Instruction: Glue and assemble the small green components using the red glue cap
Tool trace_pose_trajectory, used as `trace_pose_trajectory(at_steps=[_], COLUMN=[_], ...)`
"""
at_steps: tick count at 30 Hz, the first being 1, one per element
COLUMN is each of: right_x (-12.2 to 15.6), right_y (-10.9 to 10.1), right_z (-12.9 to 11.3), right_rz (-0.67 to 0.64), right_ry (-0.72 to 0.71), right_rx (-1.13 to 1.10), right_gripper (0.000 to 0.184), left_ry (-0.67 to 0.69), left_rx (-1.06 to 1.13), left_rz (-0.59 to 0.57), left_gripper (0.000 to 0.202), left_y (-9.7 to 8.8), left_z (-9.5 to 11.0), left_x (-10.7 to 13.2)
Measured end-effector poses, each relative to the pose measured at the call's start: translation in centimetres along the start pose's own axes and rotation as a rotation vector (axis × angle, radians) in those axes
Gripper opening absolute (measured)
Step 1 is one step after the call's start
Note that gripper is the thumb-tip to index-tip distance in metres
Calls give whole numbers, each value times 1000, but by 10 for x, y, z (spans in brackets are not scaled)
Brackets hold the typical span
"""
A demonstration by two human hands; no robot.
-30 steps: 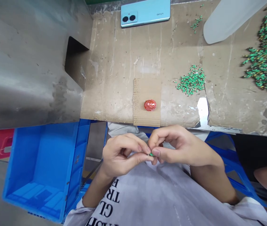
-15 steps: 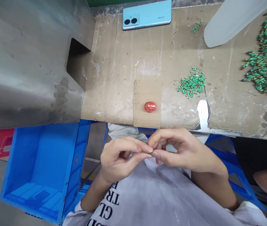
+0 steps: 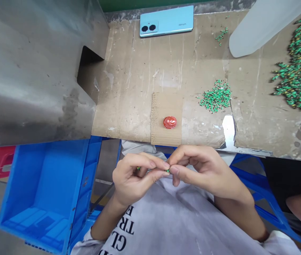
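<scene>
Head view: the left hand (image 3: 131,177) and right hand (image 3: 206,170) meet above the person's grey T-shirt (image 3: 166,216), just below the bench edge. Thumbs and forefingers of both hands pinch a tiny green piece (image 3: 167,170) between their tips, and the other fingers curl inward. A second green bit (image 3: 138,168) shows at the left hand's curled fingers. Ahead, on the cardboard-covered bench (image 3: 129,88), a red cap (image 3: 170,122) sits on a cardboard strip (image 3: 166,118). To its right lie a small green pile (image 3: 216,96) and a larger heap (image 3: 299,78). A phone (image 3: 166,21) lies beyond, and a blue crate (image 3: 39,198) stands left.
</scene>
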State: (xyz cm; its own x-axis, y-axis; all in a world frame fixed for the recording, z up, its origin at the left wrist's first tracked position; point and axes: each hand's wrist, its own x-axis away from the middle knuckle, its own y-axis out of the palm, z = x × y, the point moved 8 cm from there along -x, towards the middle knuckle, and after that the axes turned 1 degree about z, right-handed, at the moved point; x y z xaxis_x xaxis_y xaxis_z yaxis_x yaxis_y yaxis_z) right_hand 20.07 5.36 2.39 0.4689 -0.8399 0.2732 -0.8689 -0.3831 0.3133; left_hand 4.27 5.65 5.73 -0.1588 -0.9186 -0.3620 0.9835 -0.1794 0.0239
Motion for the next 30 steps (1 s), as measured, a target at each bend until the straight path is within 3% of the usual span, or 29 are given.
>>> trace_pose_trajectory(at_steps=[20,25,30], right_x=[-3,-2,1], right_y=[0,-1,-3], right_z=[2,0,-9], right_rz=[6,41,84], right_ry=[-21,-56,-177], right_rx=[-53,33,179], right_gripper=[30,30,19], left_ry=[-37,-22,-68], left_rx=[24,-19,20], left_rz=[-44,-19,19], left_gripper=[36,35,34], left_y=[1,1,0], left_z=[-2,-1,-4], left_x=[-3,-2,-3])
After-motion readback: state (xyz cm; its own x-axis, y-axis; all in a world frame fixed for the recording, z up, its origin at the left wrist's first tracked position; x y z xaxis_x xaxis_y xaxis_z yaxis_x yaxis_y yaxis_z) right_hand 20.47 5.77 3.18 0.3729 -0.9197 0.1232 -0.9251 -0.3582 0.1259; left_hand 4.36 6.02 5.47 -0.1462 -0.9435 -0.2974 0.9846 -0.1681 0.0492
